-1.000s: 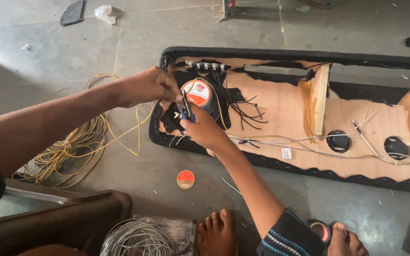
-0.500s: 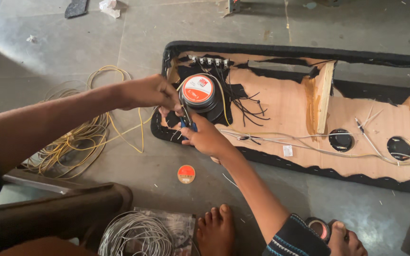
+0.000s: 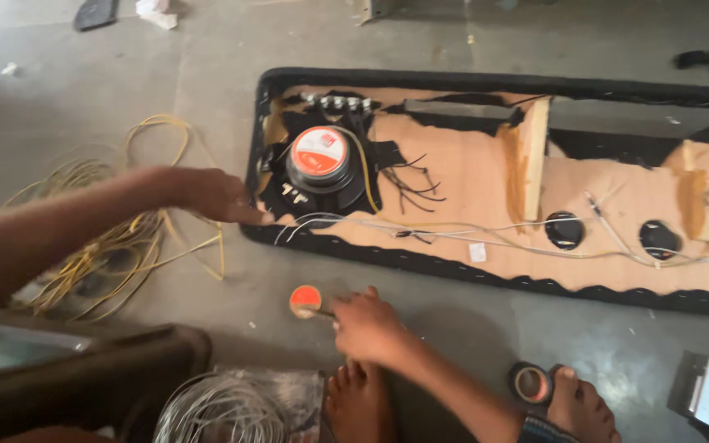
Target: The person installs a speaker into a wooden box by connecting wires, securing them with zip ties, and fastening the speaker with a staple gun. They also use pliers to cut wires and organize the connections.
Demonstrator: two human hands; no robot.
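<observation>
Here, right hand low on the concrete floor, fingers curled together around the small round orange-topped disc, pinching its near edge; whether the disc rests on the floor or is lifted clear, impossible to tell. Just past that hand, the black-trimmed long speaker panel, lying flat with bare board facing up. Left hand up and to the left of the right hand, well apart from it, fingers loosely extended and holding nothing, fingertips at the panel's left edge, just beside the round speaker with the orange and white label. Beyond the left hand's fingertips, thin white wires running along the board toward two small black round units. Behind the left forearm, a loose yellow cable coil. Nearer than the right hand, bare feet, a grey wire coil, and a tape roll to the right.
</observation>
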